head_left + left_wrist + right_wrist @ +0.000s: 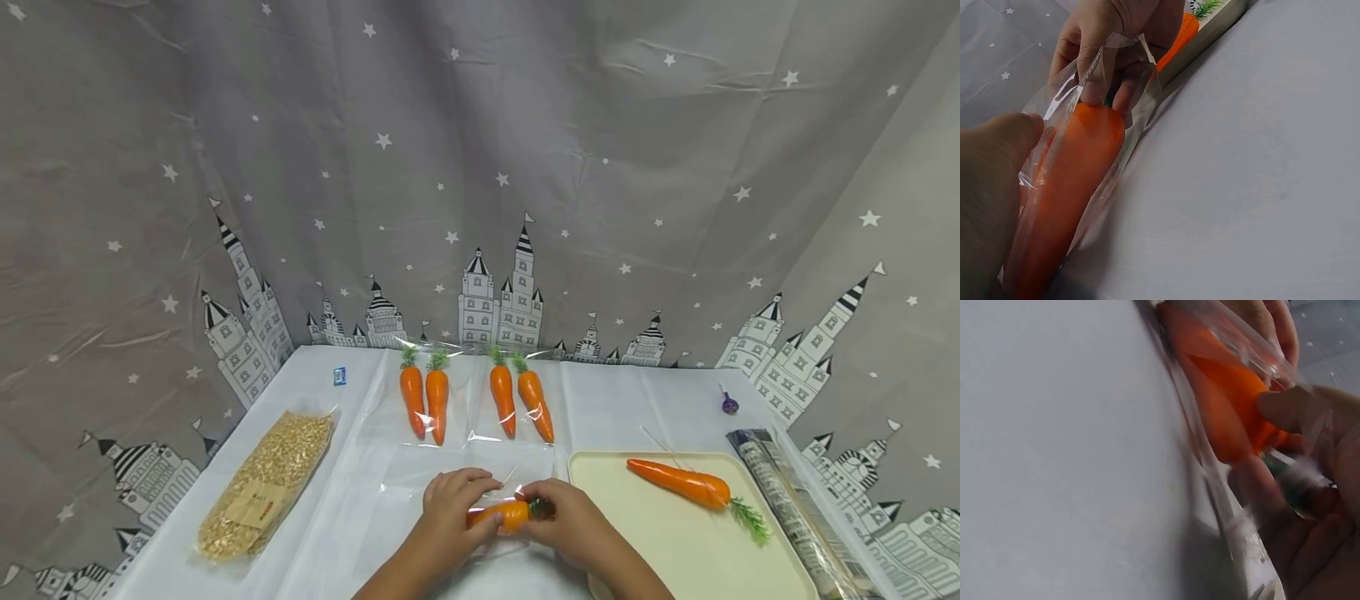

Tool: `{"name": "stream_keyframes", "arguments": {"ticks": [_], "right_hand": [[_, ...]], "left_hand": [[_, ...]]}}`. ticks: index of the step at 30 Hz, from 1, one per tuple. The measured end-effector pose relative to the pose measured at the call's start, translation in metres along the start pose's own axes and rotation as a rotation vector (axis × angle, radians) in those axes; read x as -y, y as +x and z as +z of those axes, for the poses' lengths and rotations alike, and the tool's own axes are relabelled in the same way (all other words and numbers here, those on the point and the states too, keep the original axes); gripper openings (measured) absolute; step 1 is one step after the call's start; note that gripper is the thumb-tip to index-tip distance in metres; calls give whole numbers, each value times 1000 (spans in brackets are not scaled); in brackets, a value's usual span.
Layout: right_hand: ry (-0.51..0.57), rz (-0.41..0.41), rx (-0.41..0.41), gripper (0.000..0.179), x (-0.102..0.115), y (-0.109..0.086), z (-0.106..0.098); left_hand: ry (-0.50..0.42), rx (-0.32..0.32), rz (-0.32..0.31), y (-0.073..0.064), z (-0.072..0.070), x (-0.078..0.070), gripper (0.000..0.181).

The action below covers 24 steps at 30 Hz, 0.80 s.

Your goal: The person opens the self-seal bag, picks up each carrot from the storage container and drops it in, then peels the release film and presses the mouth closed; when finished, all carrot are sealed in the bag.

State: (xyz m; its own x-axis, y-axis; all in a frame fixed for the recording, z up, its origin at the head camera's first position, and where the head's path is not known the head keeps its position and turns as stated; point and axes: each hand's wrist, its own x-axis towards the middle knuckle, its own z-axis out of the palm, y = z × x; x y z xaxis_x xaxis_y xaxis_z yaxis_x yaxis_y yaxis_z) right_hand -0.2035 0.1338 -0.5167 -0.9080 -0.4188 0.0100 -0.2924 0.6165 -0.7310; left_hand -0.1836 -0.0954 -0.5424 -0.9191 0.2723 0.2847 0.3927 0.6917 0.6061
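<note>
An orange carrot [1079, 181] lies inside a clear plastic bag [1063, 94], its thick end toward the bag's mouth. More orange shows beside it through the film. My left hand [448, 510] holds the bag from the left, thumb near, fingers over the far side. At the bag's mouth, my right hand [568, 523] pinches the carrot's thick end between thumb and fingers, around its green top [1279, 469]. The greens are mostly hidden by that hand. Close to the right hand, another carrot [678, 483] with leafy greens lies on a cream tray [637, 550].
Two clear bags, each with a pair of carrots [437, 404] [502, 400], lie at the table's back. At left are a bag of tan grains [277, 467] and a small blue packet [340, 376]. A long clear-and-dark package [795, 508] and a small purple item [729, 404] lie at right.
</note>
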Motion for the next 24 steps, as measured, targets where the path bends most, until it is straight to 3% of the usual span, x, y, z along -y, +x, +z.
{"name": "stream_keyframes", "arguments": {"ticks": [4,14,24], "right_hand": [[34,-7,51,29,-1,0,-2],[101,75,126,27,-2,2,-1],[191,106,232,19,-6,0,-5]], "left_hand": [[24,-9,11,0,0,1,36],[87,-56,64,-2,-1,-2,33],[95,-27,46,-2,-5,-7,35]]}}
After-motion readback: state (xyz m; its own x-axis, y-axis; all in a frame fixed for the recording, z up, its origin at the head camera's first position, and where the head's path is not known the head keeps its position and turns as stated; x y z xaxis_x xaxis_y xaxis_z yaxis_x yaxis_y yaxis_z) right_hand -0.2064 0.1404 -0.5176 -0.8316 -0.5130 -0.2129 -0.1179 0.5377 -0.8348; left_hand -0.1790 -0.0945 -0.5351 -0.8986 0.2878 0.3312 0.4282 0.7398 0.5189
